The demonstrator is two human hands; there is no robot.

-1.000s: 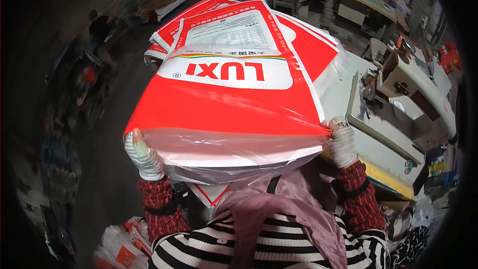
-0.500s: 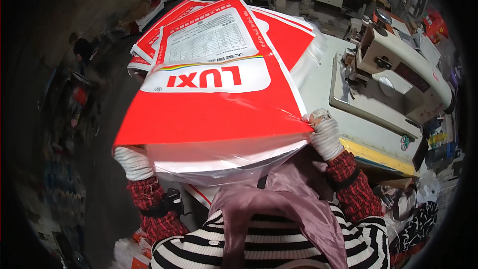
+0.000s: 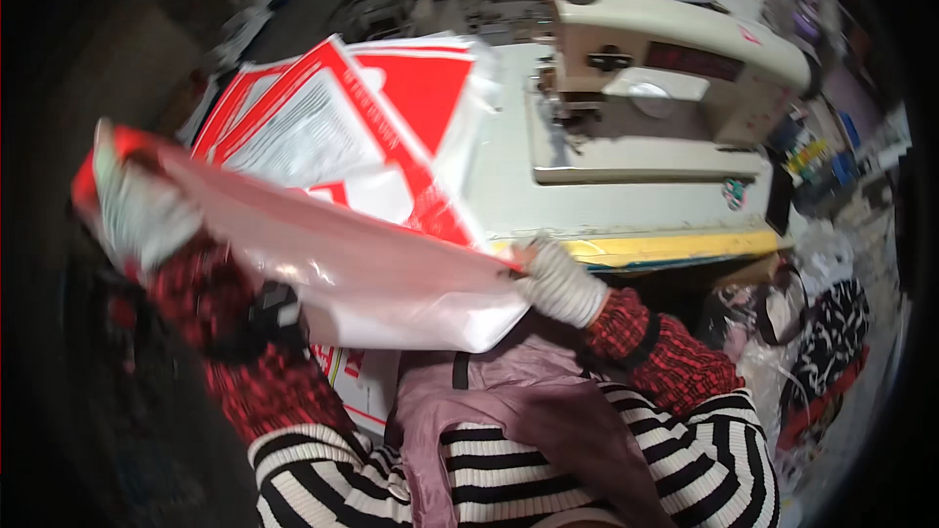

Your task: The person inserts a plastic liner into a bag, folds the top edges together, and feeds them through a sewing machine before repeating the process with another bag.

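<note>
A red and white printed sack (image 3: 372, 269) is stretched between my two hands, with its pale, shiny side toward me. My left hand (image 3: 142, 215), in a white glove and smeared by motion, is closed round the sack's raised left end. At the right end, my right hand (image 3: 562, 284), also in a whitish glove, pinches the sack's corner near the table's front edge. Beyond the lifted edge, red sacks with white printed panels (image 3: 411, 83) lie fanned in a pile. Where the held sack ends and the pile begins is hard to tell.
A cream industrial sewing machine (image 3: 685, 49) stands right of the pile on a pale table (image 3: 504, 166) with a yellow front edge (image 3: 665, 246). Another printed sack (image 3: 367, 386) hangs by my lap. Plastic bags and patterned cloth (image 3: 827, 342) are heaped at the right.
My left hand has swung up and left, lifting its end of the sack and tilting the pale side toward me. My right hand keeps the corner. The view has turned to the right.
</note>
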